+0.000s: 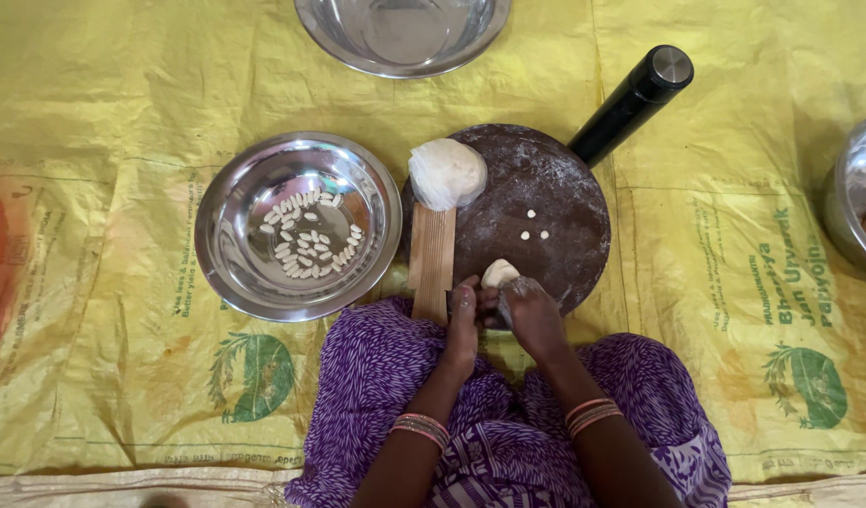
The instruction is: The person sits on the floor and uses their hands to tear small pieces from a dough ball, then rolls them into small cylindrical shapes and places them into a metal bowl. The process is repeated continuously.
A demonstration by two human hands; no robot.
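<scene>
Your hands had open board ahead, dotted only by three small dough bits. The large dough ball and ridged wooden paddle blocked the left; the steel plate lay just beyond. The black rolling pin barred the far right.

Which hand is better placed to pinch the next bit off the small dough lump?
Probably the right hand: its fingers already lie against the small dough lump on the round board. The left hand sits nearer the ridged wooden strip.
</scene>
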